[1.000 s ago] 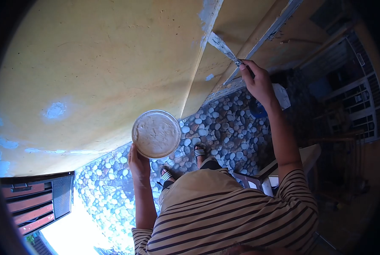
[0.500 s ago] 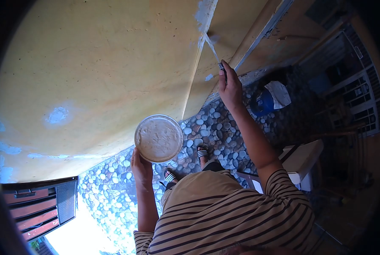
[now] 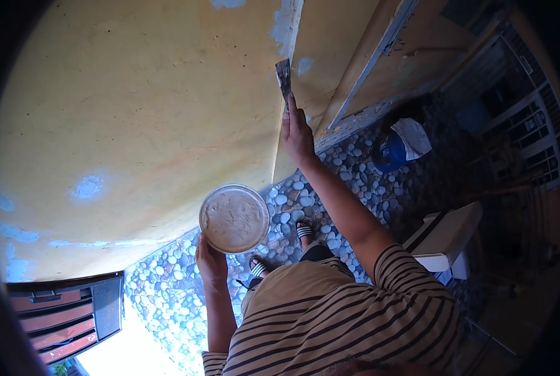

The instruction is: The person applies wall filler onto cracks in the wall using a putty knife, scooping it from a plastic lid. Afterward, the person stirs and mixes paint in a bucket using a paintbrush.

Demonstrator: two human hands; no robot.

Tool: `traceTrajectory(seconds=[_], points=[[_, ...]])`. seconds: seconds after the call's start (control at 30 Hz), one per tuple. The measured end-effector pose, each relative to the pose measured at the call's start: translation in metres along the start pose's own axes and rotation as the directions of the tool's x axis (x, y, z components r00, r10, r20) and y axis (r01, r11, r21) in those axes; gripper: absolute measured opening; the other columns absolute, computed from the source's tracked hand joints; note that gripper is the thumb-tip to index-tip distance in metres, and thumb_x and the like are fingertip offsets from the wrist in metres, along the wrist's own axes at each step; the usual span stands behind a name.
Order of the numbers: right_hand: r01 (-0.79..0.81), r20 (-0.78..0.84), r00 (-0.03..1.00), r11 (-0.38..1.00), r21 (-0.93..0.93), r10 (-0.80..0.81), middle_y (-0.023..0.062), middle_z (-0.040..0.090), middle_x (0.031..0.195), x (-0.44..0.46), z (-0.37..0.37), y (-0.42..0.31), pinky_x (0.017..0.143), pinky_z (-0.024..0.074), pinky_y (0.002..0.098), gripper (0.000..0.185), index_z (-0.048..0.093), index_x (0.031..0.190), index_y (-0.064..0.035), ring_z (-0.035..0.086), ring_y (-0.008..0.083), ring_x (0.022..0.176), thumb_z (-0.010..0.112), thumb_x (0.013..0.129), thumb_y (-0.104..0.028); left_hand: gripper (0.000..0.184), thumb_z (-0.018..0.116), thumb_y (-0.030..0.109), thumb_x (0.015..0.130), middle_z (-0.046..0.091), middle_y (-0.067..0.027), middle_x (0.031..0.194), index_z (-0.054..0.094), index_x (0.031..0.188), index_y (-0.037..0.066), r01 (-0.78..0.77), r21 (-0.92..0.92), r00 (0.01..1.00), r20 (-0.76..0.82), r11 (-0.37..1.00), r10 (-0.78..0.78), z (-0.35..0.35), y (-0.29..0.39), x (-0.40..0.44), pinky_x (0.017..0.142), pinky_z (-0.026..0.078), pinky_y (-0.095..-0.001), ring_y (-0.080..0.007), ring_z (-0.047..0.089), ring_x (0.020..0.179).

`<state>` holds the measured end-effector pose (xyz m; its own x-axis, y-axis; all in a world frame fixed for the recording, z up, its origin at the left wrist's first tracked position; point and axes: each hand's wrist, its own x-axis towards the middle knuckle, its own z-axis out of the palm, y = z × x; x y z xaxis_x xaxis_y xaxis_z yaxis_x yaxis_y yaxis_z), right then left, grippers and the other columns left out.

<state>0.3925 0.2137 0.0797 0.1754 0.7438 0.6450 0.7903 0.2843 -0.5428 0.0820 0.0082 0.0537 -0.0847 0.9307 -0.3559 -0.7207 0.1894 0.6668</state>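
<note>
My right hand grips a putty knife, its flat, smeared blade raised against the edge of the yellow wall. White putty coats the strip of corner just above the blade. In my left hand is a round tub, held by its near left side, with pale putty spread across its top. The fingers under the tub are hidden. Other whitish patches mark the wall on the left.
Pebble-patterned flooring runs below, with my sandalled feet on it. A blue bucket with a pale cover stands right. A beige padded object is beside my right arm. A red slatted item lies lower left.
My right hand has moved left with the putty knife, whose blade now shows its flat face. The tub sits slightly lower in view, and the camera has shifted a little.
</note>
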Motion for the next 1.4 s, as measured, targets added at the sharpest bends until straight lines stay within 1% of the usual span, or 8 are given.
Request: traceTrajectory(seconds=[0.07, 0.23, 0.33, 0.7, 0.77, 1.03, 1.23, 1.4], points=[[0.067, -0.074, 0.995, 0.996, -0.057, -0.071, 0.0174, 0.053, 0.093, 0.006, 0.013, 0.005, 0.063, 0.0526, 0.0428, 0.062, 0.022, 0.157, -0.0112, 0.06, 0.0351, 0.076, 0.05, 0.101, -0.012, 0.039, 0.041, 0.022, 0.107, 0.059, -0.0168, 0.13, 0.052, 0.131, -0.007, 0.006, 0.013, 1.0, 0.008, 1.0, -0.007, -0.002, 0.001, 0.002, 0.106, 0.043, -0.039, -0.0235, 0.056, 0.122], [0.07, -0.121, 0.99, 0.997, -0.026, -0.073, 0.0145, 0.054, 0.087, 0.017, 0.042, 0.015, 0.061, 0.0516, 0.0414, 0.064, 0.023, 0.158, -0.0112, 0.059, 0.0317, 0.073, 0.052, 0.101, -0.014, 0.04, 0.041, 0.023, 0.107, 0.058, -0.0169, 0.131, 0.051, 0.131, -0.007, 0.023, 0.042, 1.0, 0.011, 0.999, -0.024, 0.001, 0.003, 0.002, 0.108, 0.042, -0.0391, -0.0239, 0.055, 0.123], [-0.039, -0.014, 0.999, 0.999, -0.018, 0.039, 0.0176, 0.059, 0.099, 0.014, 0.046, 0.018, 0.069, 0.0532, 0.0437, 0.06, 0.024, 0.157, -0.0101, 0.063, 0.036, 0.084, 0.049, 0.103, -0.015, 0.04, 0.041, 0.023, 0.107, 0.058, -0.0177, 0.131, 0.051, 0.131, -0.007, 0.011, 0.046, 1.0, -0.004, 0.999, -0.011, -0.003, 0.001, 0.001, 0.107, 0.042, -0.0395, -0.0246, 0.055, 0.123], [-0.015, -0.064, 0.998, 1.0, -0.003, 0.015, 0.0163, 0.06, 0.096, -0.021, 0.075, 0.042, 0.068, 0.0531, 0.0434, 0.062, 0.026, 0.157, -0.014, 0.063, 0.0346, 0.081, 0.052, 0.101, -0.016, 0.038, 0.04, 0.024, 0.107, 0.059, -0.0167, 0.128, 0.053, 0.128, -0.005, 0.036, 0.067, 0.999, -0.026, 0.997, -0.034, -0.001, 0.003, 0.002, 0.104, 0.044, -0.0398, -0.0241, 0.057, 0.121], [-0.058, -0.006, 0.998, 0.998, 0.0, 0.058, 0.0157, 0.058, 0.09, -0.032, 0.073, 0.041, 0.065, 0.0526, 0.0432, 0.064, 0.026, 0.157, -0.0148, 0.062, 0.0327, 0.076, 0.054, 0.1, -0.015, 0.038, 0.04, 0.024, 0.107, 0.059, -0.0165, 0.128, 0.053, 0.128, -0.005, 0.028, 0.074, 0.999, -0.022, 0.997, -0.026, 0.002, 0.005, 0.0, 0.104, 0.044, -0.0394, -0.0238, 0.057, 0.12], [0.126, -0.134, 0.983, 0.992, -0.012, -0.126, 0.0136, 0.058, 0.09, -0.01, 0.035, 0.023, 0.067, 0.0519, 0.0421, 0.063, 0.027, 0.156, -0.0118, 0.06, 0.0308, 0.079, 0.054, 0.1, -0.012, 0.038, 0.039, 0.024, 0.108, 0.06, -0.0158, 0.126, 0.053, 0.128, -0.006, 0.045, 0.075, 0.999, -0.02, 0.996, -0.044, 0.005, 0.005, 0.0, 0.104, 0.045, -0.0378, -0.0227, 0.057, 0.119], [0.017, -0.133, 0.991, 1.0, 0.022, -0.014, 0.0138, 0.058, 0.089, 0.007, 0.045, 0.019, 0.067, 0.0518, 0.0418, 0.061, 0.029, 0.155, -0.0104, 0.061, 0.0309, 0.077, 0.054, 0.1, -0.012, 0.039, 0.039, 0.023, 0.108, 0.059, -0.0165, 0.128, 0.052, 0.13, -0.006, 0.048, 0.052, 0.999, 0.022, 0.998, -0.049, 0.008, 0.009, 0.001, 0.105, 0.044, -0.0387, -0.0238, 0.056, 0.121], [0.043, -0.148, 0.988, 0.999, 0.03, -0.038, 0.0133, 0.057, 0.088, -0.024, 0.032, 0.033, 0.068, 0.052, 0.0415, 0.061, 0.029, 0.155, -0.011, 0.06, 0.0307, 0.076, 0.054, 0.1, -0.012, 0.038, 0.04, 0.022, 0.108, 0.059, -0.0174, 0.129, 0.051, 0.131, -0.006, 0.05, 0.043, 0.998, 0.02, 0.998, -0.051, 0.012, 0.009, -0.003, 0.106, 0.044, -0.0392, -0.0246, 0.057, 0.122]])
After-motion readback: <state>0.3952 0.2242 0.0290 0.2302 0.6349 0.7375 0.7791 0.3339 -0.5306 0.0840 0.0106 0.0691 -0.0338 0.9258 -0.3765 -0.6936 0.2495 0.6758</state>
